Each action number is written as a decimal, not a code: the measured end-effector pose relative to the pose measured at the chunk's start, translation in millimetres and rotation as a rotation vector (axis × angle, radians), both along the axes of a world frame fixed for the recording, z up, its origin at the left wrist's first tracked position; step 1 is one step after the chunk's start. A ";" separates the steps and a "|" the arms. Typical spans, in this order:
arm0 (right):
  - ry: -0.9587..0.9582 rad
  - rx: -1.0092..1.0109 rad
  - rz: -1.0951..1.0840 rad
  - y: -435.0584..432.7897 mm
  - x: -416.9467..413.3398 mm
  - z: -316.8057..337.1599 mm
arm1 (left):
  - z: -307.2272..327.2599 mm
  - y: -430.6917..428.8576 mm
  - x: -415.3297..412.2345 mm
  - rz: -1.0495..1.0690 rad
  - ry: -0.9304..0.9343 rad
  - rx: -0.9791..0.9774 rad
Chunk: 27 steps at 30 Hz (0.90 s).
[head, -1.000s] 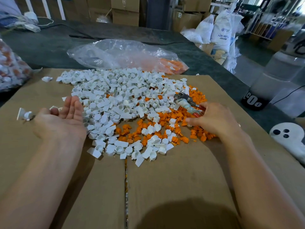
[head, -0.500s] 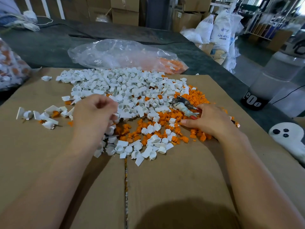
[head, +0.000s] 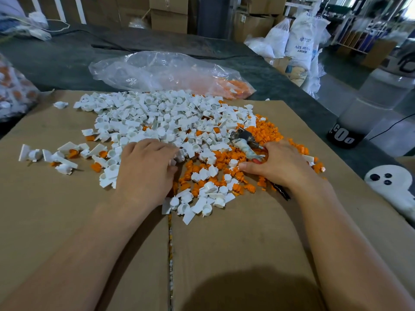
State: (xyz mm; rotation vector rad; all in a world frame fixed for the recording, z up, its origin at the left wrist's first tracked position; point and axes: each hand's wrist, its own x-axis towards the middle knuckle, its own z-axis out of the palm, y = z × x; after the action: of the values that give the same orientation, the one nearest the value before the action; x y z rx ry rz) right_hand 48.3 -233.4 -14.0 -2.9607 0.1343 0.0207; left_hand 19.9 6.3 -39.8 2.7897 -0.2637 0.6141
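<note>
**Placement and grip.** The work is laid out on a flattened cardboard sheet (head: 235,243), which appears to serve as a sorting surface. The left hand (head: 146,169) is set palm-down at the near edge of the heap of white caps (head: 157,117). Its fingers are bent down close together over a few caps, but whether one is actually pinched is hidden by the back of the hand. The reach is judged to be for the next cap to be worked.

The right hand (head: 280,163) rests on the orange pieces (head: 265,131), with its fingers curled over the handles of a hand tool (head: 244,145) and its thumb stretched flat to the left. The tool is probably kept ready in that hand while the other fetches.

A small group of caps (head: 58,153) is set well apart on the left — presumably finished or rejected.

**Appearance.** The caps are small, white, round-bodied plastic parts with flat tabs, heaped loosely over the far and middle part of the sheet — some are mixed in among the orange pieces. A clear plastic bag (head: 161,70) lies beyond.
</note>
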 end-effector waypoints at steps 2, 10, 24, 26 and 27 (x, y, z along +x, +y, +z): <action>-0.008 0.013 -0.002 0.5 -0.6 0.7 | 2.7 1.3 0.2 0.012 -0.029 -0.012; -0.114 0.045 0.006 2.4 -2.6 5.0 | 10.7 -2.4 -4.0 -0.035 -0.036 -0.102; -0.144 0.049 0.359 44.8 -19.9 4.8 | 22.8 -17.6 -17.8 -0.194 0.229 -0.922; -0.129 0.072 0.347 46.2 -20.6 5.1 | 24.6 -19.1 -19.0 -0.239 0.298 -1.041; -0.117 0.086 0.341 47.2 -20.9 5.6 | 25.4 -19.5 -19.6 -0.260 0.328 -1.099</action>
State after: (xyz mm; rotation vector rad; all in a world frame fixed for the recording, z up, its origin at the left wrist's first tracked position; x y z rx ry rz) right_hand 27.4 -186.2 -8.5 -2.8521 -0.3769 -0.0987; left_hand 0.3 -13.3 -14.4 1.7082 -0.1433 0.1314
